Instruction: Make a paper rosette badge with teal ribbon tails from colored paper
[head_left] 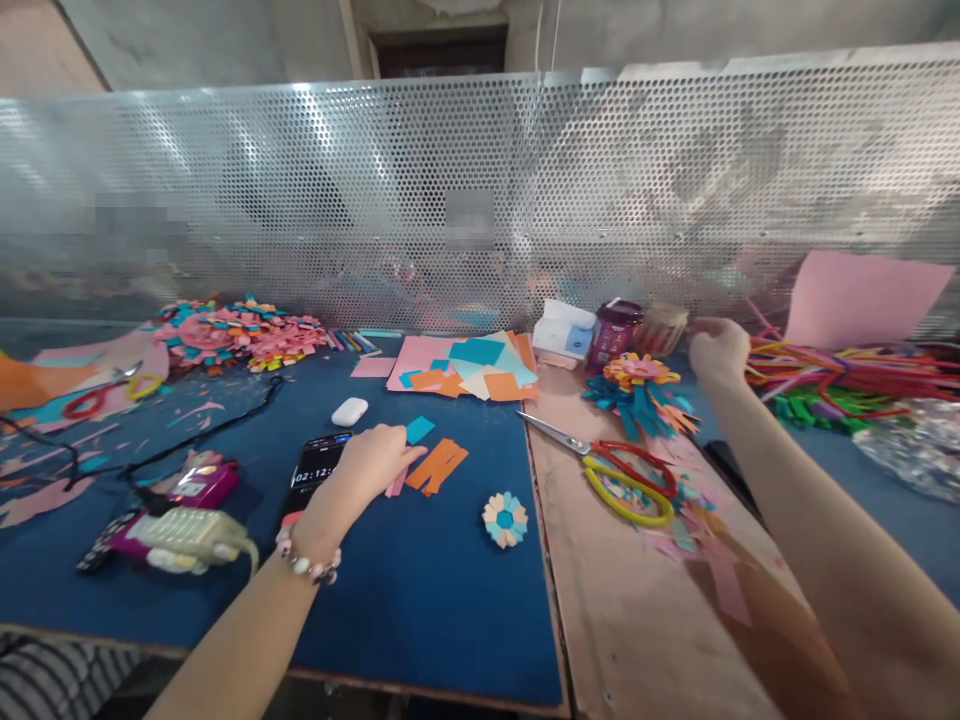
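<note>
My left hand [373, 462] rests low over the blue table top, fingers curled together beside small cut papers. A teal paper piece [420, 430] lies just past its fingertips, and pink strips [397, 484] stick out under it. Orange paper strips [437, 466] are fanned out to its right. My right hand [721, 350] is stretched to the far right, its fingers curled in beside a clear tub [660, 328]; what they hold, if anything, is hidden. A round paper flower [505, 519] in teal and cream lies in front of me.
Large scissors [628, 483] lie open on a wooden board [600, 600]. A phone [313, 470] sits under my left wrist. Behind are stacked paper sheets [420, 355], a purple jar [616, 333], a heap of paper flowers [240, 335], pipe cleaners [847, 370] and a perforated metal screen [375, 200].
</note>
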